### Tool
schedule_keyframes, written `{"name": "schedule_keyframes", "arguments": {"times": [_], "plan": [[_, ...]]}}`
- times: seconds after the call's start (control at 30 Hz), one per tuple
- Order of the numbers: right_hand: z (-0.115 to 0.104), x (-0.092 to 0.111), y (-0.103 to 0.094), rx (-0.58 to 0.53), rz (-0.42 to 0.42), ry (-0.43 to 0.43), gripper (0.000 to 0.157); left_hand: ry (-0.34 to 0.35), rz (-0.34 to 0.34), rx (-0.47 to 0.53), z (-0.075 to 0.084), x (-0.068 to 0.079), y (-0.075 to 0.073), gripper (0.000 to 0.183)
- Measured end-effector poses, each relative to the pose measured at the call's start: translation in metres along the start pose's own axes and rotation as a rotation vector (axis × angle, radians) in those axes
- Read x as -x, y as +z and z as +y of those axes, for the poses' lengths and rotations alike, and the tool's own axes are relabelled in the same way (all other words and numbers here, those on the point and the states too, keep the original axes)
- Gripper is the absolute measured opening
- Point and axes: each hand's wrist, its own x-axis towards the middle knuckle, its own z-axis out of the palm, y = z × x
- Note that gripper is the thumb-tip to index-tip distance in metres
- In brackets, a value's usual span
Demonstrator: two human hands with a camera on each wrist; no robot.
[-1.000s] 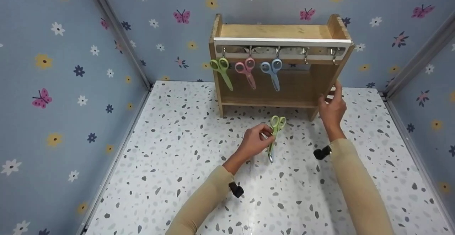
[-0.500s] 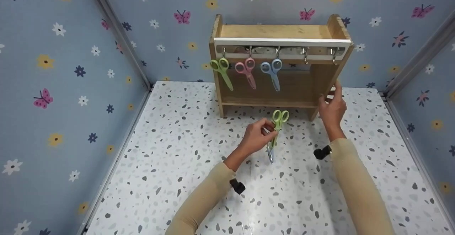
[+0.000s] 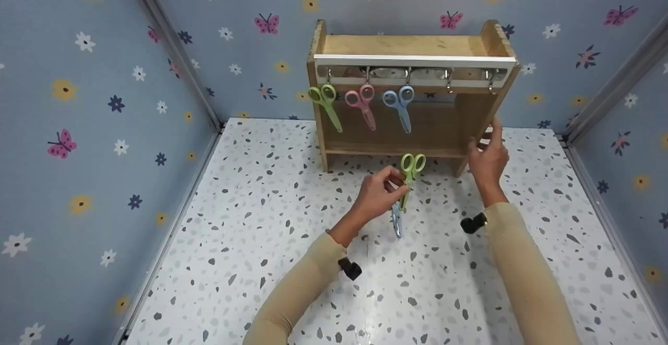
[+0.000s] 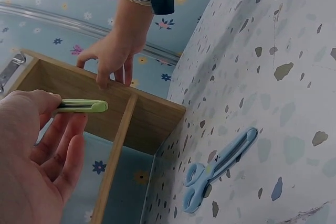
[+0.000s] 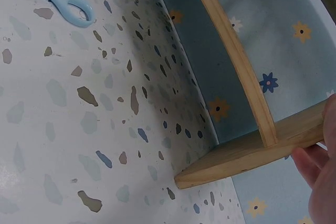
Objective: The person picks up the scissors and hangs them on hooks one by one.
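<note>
The left hand (image 3: 377,194) pinches the lime-green scissors (image 3: 410,175) between thumb and fingers, just below the finger loops. The loops point between one and two o'clock from that hand; the left wrist view shows the pair raised off the tabletop (image 3: 261,204). Over the last second the pair has advanced toward twelve o'clock, exposing more of the light-blue scissors (image 4: 212,171), which lie on the tabletop at five o'clock. This suggests that the carry toward the wooden rack (image 3: 428,131) is under way and hanging is not yet done.

The right hand (image 3: 488,159), at two o'clock from the left, grips the edge of the rack's side panel. Its position is unchanged; the grip appears to steady the unit.

The white hook rail (image 3: 469,62) crosses the rack's upper front. A hanging green pair (image 3: 330,110) is at eleven o'clock, a hanging pink pair (image 3: 366,110) just before twelve, and a hanging blue pair (image 3: 402,110) just past twelve. The fourth hook (image 3: 449,85), at one o'clock, and the fifth hook (image 3: 490,85), slightly beyond, carry nothing.
</note>
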Motion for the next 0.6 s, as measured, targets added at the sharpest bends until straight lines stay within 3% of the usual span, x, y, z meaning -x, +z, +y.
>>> {"name": "schedule_keyframes", "arguments": {"times": [0.27,0.6], "plan": [[0.002,0.001,0.002,-0.012,0.039,-0.063,0.064,0.015,0.012,-0.007,0.003,-0.004,-0.002,0.021],[0.000,0.001,0.001,-0.026,0.015,-0.021,0.067,0.013,0.041,-0.007,0.012,-0.013,-0.001,0.021]]}}
